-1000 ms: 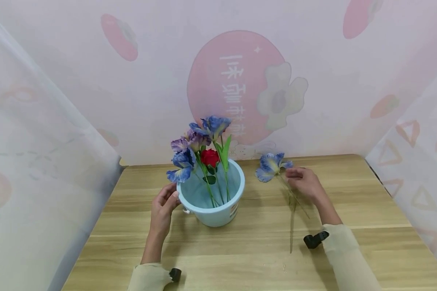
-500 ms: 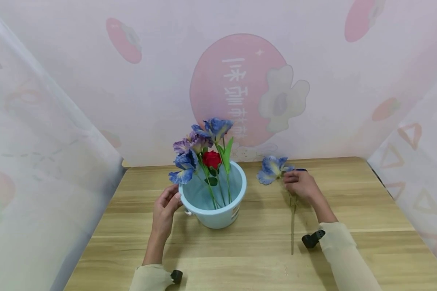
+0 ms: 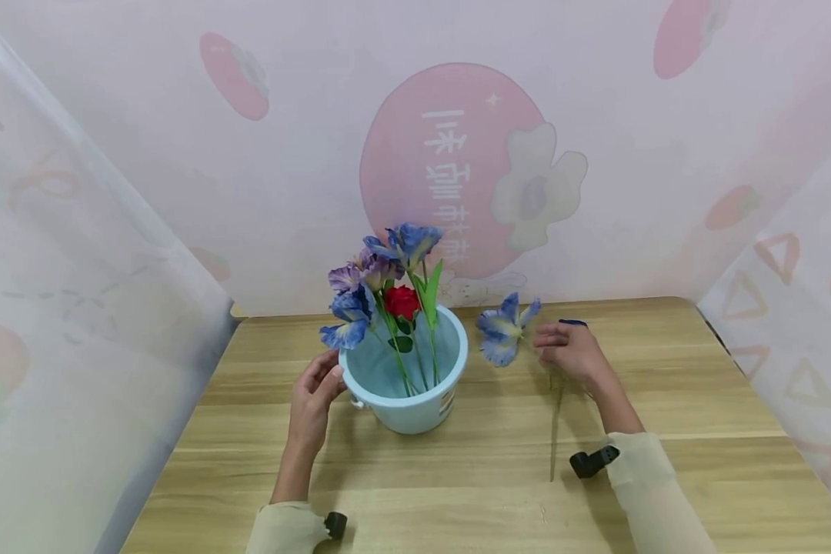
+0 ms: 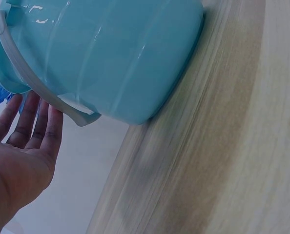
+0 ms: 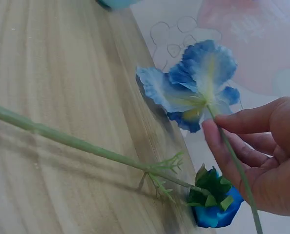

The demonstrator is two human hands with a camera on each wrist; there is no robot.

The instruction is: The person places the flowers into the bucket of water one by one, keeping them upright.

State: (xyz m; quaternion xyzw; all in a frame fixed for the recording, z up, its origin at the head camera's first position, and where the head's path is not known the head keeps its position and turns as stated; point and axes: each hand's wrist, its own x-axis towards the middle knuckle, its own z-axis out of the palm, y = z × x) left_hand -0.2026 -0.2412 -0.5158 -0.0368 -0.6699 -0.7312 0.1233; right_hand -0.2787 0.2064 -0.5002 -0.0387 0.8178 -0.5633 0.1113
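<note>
My right hand (image 3: 569,350) pinches the thin green stem of a blue iris (image 3: 504,327) between thumb and forefinger, just below the bloom. In the right wrist view, the iris (image 5: 203,83) shows pale yellow streaks on its petals. Beneath that hand a blue rose (image 5: 218,209) lies on the table, its long stem (image 3: 555,438) reaching toward the front. My left hand (image 3: 315,400) rests its fairly straight fingers at the left rim of a light blue bucket (image 3: 415,415). In the left wrist view, the fingertips are close by the bucket's pale handle (image 4: 42,87).
The bucket holds blue irises (image 3: 408,242), a purple iris (image 3: 374,271) and a red rose (image 3: 402,302), all leaning up over the rim. A wooden table (image 3: 485,492) runs back to a wall covering (image 3: 305,154) with pink prints.
The blue iris has swung left and turned in my right hand, coming nearer the bucket, and its stem no longer slants out in front. My left hand stays at the rim.
</note>
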